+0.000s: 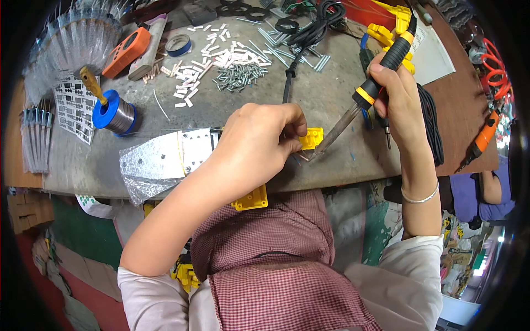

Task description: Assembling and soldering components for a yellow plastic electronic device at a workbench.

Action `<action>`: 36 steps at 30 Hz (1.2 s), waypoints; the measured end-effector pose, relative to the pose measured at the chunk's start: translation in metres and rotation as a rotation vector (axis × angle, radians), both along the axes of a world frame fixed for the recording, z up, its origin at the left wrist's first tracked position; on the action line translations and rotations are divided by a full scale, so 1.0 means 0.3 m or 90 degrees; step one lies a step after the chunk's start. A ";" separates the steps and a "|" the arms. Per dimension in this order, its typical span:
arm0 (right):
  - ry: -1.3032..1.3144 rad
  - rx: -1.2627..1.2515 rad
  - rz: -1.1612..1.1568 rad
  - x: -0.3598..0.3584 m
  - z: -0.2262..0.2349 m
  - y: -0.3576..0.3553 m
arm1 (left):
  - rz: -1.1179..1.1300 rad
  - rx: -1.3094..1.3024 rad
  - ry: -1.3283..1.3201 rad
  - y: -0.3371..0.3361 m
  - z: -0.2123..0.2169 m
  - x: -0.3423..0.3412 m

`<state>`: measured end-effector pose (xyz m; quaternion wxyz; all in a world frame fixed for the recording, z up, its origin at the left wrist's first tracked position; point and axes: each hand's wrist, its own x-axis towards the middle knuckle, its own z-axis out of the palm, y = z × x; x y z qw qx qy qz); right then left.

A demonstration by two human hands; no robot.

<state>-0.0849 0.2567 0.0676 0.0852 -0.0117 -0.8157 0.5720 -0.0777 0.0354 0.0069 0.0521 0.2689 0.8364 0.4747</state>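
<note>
My left hand (256, 135) is closed, thumb and fingers pinched at the edge of a small yellow plastic housing (313, 138) near the table's front. A thin reddish wire end (303, 158) shows just below it. In my right hand (402, 96) is a soldering iron (381, 71) with a black and yellow handle, slanting down to the left. Its metal barrel reaches down close to the housing; whether the tip touches anything is unclear. A black cord (288, 85) runs down behind my left hand. Under my left wrist, another yellow housing (252, 199) sits at the table edge.
Left of my hands lie a bubble-wrapped panel (165, 157) and a blue solder spool (114, 113). Beyond are white sleeves (223, 55), a heap of screws (241, 76) and an orange device (127, 52). A screwdriver with an orange body (483, 135) hangs at the right edge.
</note>
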 end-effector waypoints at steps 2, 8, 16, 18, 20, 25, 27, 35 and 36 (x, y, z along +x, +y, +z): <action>0.000 0.009 0.011 -0.003 0.002 0.003 | 0.003 -0.011 0.001 0.001 -0.002 0.000; -0.015 -0.006 0.020 -0.001 0.000 0.002 | -0.006 -0.019 -0.004 0.000 -0.001 0.001; -0.025 -0.002 0.027 0.000 -0.005 0.011 | -0.020 0.011 -0.019 0.004 -0.007 0.004; -0.025 -0.002 0.034 -0.002 -0.006 0.009 | -0.019 0.018 -0.007 -0.002 -0.009 0.004; -0.016 0.005 0.030 -0.004 -0.007 0.008 | -0.020 0.026 0.003 -0.017 -0.009 0.006; -0.010 0.017 -0.010 0.005 0.016 0.028 | -0.047 0.016 0.082 -0.072 0.043 0.021; -0.003 0.008 -0.034 0.001 0.018 0.034 | -0.052 0.041 0.091 -0.078 0.022 0.021; -0.012 0.019 0.012 0.045 0.020 -0.012 | 0.031 -0.013 0.040 -0.051 -0.004 0.043; 0.006 0.024 0.038 0.056 0.021 -0.019 | 0.034 -0.013 0.039 -0.048 -0.003 0.045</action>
